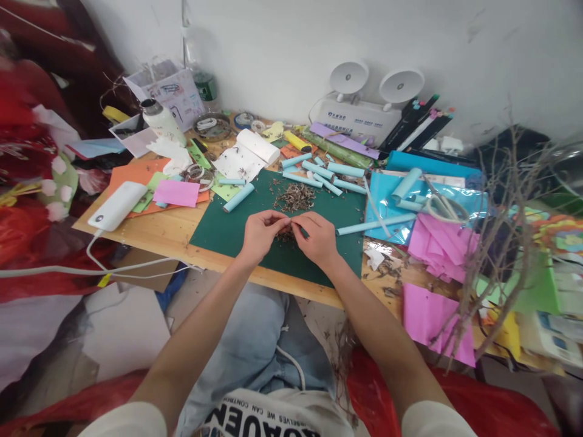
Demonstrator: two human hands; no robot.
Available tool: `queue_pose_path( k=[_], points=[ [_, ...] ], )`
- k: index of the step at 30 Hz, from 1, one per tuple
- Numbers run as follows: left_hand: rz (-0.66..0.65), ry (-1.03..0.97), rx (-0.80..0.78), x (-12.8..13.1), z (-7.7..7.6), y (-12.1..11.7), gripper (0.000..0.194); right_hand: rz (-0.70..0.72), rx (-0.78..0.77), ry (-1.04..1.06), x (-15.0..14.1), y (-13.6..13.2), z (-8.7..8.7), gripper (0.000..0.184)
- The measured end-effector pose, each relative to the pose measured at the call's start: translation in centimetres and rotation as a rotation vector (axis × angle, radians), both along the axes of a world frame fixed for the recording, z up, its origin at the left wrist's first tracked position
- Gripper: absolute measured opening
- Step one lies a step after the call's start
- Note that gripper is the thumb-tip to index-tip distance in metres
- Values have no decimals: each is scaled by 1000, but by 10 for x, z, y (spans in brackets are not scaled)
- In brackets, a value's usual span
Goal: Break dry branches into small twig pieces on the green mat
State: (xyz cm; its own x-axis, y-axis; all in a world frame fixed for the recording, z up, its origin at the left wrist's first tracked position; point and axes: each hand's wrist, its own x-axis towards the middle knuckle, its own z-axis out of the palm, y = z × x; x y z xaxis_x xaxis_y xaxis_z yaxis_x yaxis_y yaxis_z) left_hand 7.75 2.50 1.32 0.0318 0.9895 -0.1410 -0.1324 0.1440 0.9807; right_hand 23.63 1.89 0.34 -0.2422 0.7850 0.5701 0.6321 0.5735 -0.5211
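My left hand (264,232) and my right hand (316,235) meet over the green cutting mat (221,233), fingertips pinched together. Whatever they pinch is too small to make out. Just beyond my fingers lies a heap of small brown twig or bark bits (295,197), and more bits show below my fingertips. Several light blue paper rolls (319,169) are scattered at the mat's far edge. One roll (239,198) rests on the mat to the left, and a long thin one (364,227) lies to the right of my right hand.
A white power bank (117,206) with a cable sits at the left edge. White scissors (444,206) lie on a blue plastic packet (378,230). Bare branches (505,255) stand on the right, near pink paper (437,321). A white router (359,118) stands against the wall.
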Motion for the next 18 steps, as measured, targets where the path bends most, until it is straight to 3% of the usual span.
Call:
queue_pose_path(
  k=[11,18],
  points=[
    [-56,32,9,0,-1,-1,28,-20,39,89,-2,0,-4,18],
    [6,126,56,-2,2,0,22,39,2,170,-5,0,1,19]
  ],
)
